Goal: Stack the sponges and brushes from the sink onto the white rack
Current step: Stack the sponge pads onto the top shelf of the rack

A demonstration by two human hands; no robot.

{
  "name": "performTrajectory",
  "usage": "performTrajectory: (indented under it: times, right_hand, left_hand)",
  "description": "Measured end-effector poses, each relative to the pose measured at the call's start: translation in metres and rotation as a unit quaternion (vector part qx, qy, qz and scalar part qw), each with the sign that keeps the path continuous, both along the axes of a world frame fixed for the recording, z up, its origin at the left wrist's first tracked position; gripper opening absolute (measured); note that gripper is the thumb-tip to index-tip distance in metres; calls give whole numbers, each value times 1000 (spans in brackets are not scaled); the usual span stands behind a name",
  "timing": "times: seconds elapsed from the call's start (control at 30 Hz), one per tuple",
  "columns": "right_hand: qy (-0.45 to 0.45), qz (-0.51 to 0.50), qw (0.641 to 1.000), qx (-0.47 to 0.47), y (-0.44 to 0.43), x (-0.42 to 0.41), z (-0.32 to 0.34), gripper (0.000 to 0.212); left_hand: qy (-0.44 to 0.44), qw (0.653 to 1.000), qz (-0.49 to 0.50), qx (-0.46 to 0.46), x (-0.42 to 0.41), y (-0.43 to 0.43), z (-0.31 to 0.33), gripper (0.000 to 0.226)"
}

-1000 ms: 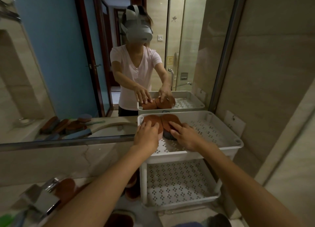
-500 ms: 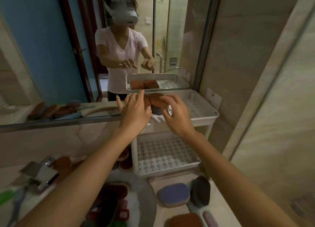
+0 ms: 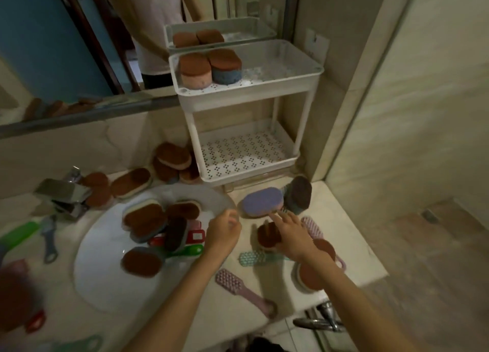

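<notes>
The white rack (image 3: 296,85) has two tiers; its top tier holds a pink sponge (image 3: 195,72) and a blue sponge (image 3: 225,65), both brown-topped, side by side. Several sponges and brushes lie piled in the white sink (image 3: 100,251). My left hand (image 3: 223,232) hovers over the sink's right rim, fingers loosely curled, holding nothing. My right hand (image 3: 291,232) reaches over the counter with fingers extended above a small brown sponge (image 3: 267,238), near a purple sponge (image 3: 262,202). It grips nothing.
More sponges (image 3: 173,158) are heaped beside the rack's foot and behind the chrome tap (image 3: 62,193). A pink brush (image 3: 238,285), a teal brush (image 3: 252,257) and a brown sponge (image 3: 313,275) lie on the counter. The mirror runs along the back; the wall closes the right.
Both hands have left the two sponges on the rack's top tier and come down to the counter and sink. The view has tilted downward.
</notes>
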State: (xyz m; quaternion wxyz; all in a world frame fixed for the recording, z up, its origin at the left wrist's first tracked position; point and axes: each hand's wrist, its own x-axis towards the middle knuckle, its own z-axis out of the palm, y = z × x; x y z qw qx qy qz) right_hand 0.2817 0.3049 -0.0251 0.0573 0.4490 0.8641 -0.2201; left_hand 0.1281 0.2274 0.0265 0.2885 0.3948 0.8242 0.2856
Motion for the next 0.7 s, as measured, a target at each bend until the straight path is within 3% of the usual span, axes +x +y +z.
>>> performTrajectory:
  times: [0.13,0.23,0.37,0.5,0.7]
  right_hand:
    - [-105,7,994,1,0,4,-16,66]
    - [-113,0,993,26,2,1,-13,65]
    - [4,-51,996,73,-6,-6,-3,75]
    - [204,-102,973,40,-31,-14,7,60]
    - [251,-97,963,-8,-52,1,11,61]
  left_hand:
    - [-24,997,-36,-63,5,-13,-21,33]
    - [-32,995,-41,-81,2,-16,-29,33]
    - [-99,993,-6,-58,3,-14,-28,31]
    - [-245,968,49,-37,9,-9,-22,48]
    - [-266,959,100,23,16,5,-22,38]
